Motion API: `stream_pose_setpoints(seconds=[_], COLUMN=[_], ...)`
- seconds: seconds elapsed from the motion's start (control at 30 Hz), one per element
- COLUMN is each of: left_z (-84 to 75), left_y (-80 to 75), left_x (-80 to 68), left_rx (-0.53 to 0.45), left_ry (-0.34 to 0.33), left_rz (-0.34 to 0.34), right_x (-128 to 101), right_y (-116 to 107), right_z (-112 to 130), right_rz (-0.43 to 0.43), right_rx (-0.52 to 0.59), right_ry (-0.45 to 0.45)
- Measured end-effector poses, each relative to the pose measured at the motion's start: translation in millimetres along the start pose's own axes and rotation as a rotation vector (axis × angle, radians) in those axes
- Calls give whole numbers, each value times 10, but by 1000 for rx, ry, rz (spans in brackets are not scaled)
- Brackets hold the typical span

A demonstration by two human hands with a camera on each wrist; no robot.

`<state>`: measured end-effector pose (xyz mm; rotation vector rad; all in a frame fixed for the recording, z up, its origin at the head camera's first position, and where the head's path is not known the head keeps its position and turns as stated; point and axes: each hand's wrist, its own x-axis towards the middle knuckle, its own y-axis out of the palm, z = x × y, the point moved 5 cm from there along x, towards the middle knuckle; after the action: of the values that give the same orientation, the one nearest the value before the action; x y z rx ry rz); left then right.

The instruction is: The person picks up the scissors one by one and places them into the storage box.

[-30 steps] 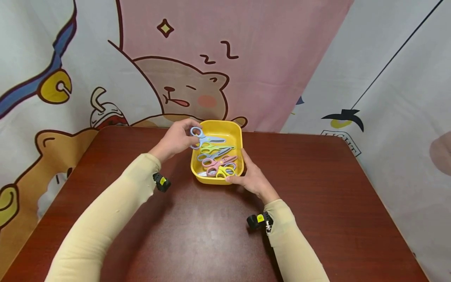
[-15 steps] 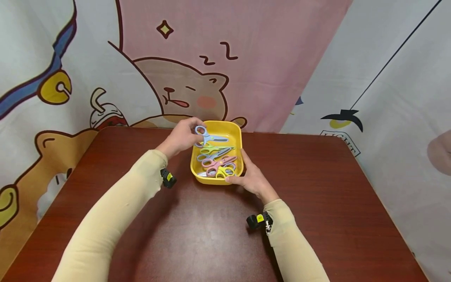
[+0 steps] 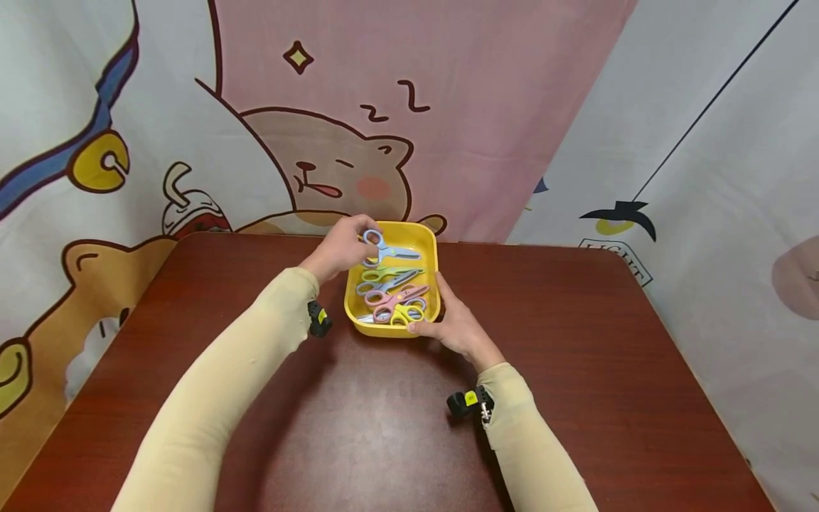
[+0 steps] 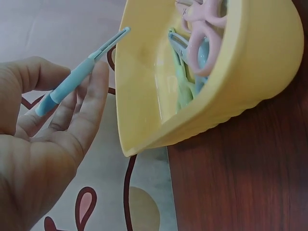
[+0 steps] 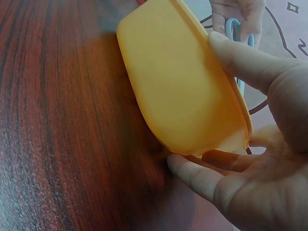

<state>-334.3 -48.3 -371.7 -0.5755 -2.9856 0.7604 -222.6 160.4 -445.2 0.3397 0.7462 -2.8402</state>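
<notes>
In the head view my left hand (image 3: 340, 247) pinches a pair of light blue scissors (image 3: 403, 253) by the handle over the far left part of a yellow plastic bin (image 3: 384, 331). The left wrist view shows these scissors (image 4: 77, 77) edge-on between thumb and fingers, raised above the bin's rim. My right hand (image 3: 462, 327) grips the bin's near right corner, thumb on the rim and fingers against the side. Inside lie green scissors (image 3: 374, 274), another blue pair (image 3: 370, 288), pink scissors (image 3: 398, 296) and yellow scissors (image 3: 407, 313), partly overlapping.
The bin rests near the far edge of a dark red-brown wooden table (image 3: 358, 419). Behind it hangs a cartoon-printed curtain (image 3: 486, 128). A black wrist camera (image 3: 318, 320) sits on the left wrist, another camera (image 3: 466, 402) on the right.
My left hand has shifted a little to the right with the blue scissors, bringing them further over the bin. The right hand keeps its hold on the corner.
</notes>
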Motion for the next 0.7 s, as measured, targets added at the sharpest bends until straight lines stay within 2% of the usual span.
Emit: stream_pose_setpoints(seconds=[0.17,0.43,0.7], left_z=[5,-14,-5], left_y=[41,123,171], left_x=[42,81,149], left_rx=[57,38,69], left_ry=[11,-13,-26], left_rz=[-22,-16,-18], right_x=[-3,-9,-10], right_y=[7,18,17], right_z=[1,6,-1], right_rz=[-2,6,4], right_rx=[-4,5,5], right_ry=[-1,-3,-13])
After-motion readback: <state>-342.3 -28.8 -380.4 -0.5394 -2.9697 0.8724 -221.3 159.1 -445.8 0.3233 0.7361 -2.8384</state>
